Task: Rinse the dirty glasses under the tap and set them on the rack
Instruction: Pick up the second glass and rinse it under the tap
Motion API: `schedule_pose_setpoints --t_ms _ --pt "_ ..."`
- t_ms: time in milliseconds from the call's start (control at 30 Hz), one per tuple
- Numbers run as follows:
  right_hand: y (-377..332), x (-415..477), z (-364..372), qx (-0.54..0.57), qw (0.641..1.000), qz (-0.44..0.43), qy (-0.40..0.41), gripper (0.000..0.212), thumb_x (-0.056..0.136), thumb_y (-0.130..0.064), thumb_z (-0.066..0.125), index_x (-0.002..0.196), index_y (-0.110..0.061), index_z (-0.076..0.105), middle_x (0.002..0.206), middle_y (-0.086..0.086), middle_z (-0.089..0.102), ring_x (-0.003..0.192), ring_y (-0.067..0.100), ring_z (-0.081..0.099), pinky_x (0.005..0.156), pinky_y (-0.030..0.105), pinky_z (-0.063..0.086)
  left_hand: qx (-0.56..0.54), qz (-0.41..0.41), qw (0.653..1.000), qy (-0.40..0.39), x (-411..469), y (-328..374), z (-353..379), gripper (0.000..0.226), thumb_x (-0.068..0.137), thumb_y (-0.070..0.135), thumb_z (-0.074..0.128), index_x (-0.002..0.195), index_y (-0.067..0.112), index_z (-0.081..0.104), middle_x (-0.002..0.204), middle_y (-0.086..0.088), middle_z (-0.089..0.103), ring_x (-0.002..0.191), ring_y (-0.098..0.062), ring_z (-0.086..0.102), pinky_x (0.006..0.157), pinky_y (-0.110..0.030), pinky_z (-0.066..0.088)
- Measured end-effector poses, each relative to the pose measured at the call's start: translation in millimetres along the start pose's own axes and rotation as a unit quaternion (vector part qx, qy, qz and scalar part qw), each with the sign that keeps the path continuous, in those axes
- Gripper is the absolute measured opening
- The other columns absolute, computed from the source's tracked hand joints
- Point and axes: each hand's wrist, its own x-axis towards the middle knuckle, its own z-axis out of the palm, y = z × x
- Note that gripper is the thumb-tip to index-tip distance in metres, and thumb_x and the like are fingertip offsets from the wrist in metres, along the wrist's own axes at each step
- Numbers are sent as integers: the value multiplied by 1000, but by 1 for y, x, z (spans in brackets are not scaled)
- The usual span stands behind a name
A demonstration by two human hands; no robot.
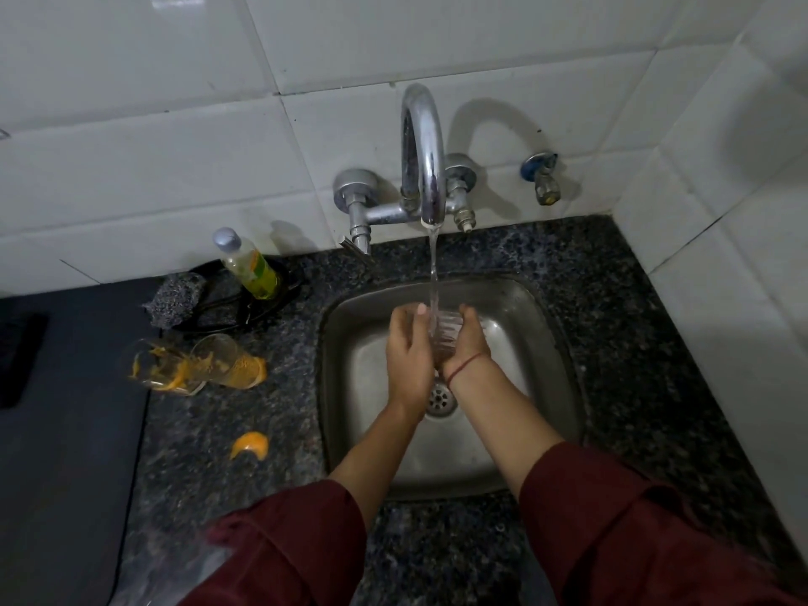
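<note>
A clear ribbed glass point(447, 332) is held over the steel sink point(529, 356), directly under the running stream from the chrome tap point(423, 155). My left hand point(409, 352) wraps its left side and my right hand point(468, 343) cups its right side; a red thread circles that wrist. Water falls into the glass's mouth. Two dirty glasses point(199, 363), smeared with orange residue, lie tipped on the dark granite counter left of the sink. No rack is visible.
A dish-soap bottle point(249, 264) and a grey scrubber point(177, 295) sit on a black tray at the back left. An orange peel point(250, 444) lies on the counter point(634, 343). A dark mat point(65, 430) covers the far left. A small valve point(544, 179) juts from the tiled wall.
</note>
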Motion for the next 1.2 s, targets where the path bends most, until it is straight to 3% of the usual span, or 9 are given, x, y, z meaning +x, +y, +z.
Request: schedule_pose_setpoints --t_ms 167,267,367,667,733,867,1000,1133,1200 --pt "10 -28 0 -196 948 -226 109 56 81 -42 80 118 -11 52 95 2 64 77 18 65 56 21 46 153 43 981 110 -2 -12 -2 22 102 32 51 91 14 57 89 -2 62 83 -16 61 71 -30 47" --pt "24 -45 -9 -294 887 -349 74 61 78 -37 83 125 -22 47 88 -6 63 82 15 68 65 22 52 124 -160 970 137 7 -22 -7 35 100 22 43 72 9 61 76 -11 65 76 -30 63 64 -36 46" --pt "31 -46 -17 -423 789 -444 20 74 69 -33 86 133 -37 48 87 -17 63 86 5 65 79 22 52 -129 -359 924 -15 11 -18 -10 48 98 39 41 101 8 78 94 -15 76 86 -28 71 76 -38 57" --pt "-13 -37 -37 -427 806 -311 -266 72 54 -10 95 115 -24 59 108 7 72 105 22 71 97 50 56 -129 -298 939 -113 9 -17 -22 37 96 19 37 94 5 71 76 -13 65 51 -19 59 45 -21 44" --pt "-23 -40 -41 -486 748 -360 -274 78 58 -14 96 125 -23 57 120 1 68 113 18 66 100 44 55 -100 -275 951 -101 13 -13 -26 36 101 17 35 94 3 67 70 -10 65 44 -15 56 39 -17 39" --pt "-36 -51 -52 -593 502 -602 -183 81 64 -35 93 134 -15 58 132 1 49 123 16 46 107 22 36 -51 -210 974 -60 29 -14 -32 44 108 24 32 90 -1 64 65 -8 67 49 -19 56 39 -20 39" --pt "-43 -61 -58 -615 347 -674 -215 45 77 -24 81 119 -12 68 133 6 50 121 22 47 100 27 33 -33 -158 986 -30 41 -20 -32 42 107 21 37 84 0 66 73 -15 68 52 -24 58 42 -27 41" --pt "-43 -56 -43 -810 232 -482 -239 49 87 -24 68 135 -25 58 134 -4 63 125 19 56 108 43 19 -10 -117 993 -22 48 -28 -35 40 103 13 44 74 -7 62 60 -16 59 46 -25 52 37 -26 36" --pt "-40 -60 -28 -870 263 -356 -218 49 95 -26 62 142 -33 52 139 -5 61 129 19 53 119 56 17 1 -87 996 -27 50 -31 -33 37 98 11 49 72 -14 59 64 -17 53 51 -26 46 40 -27 38"
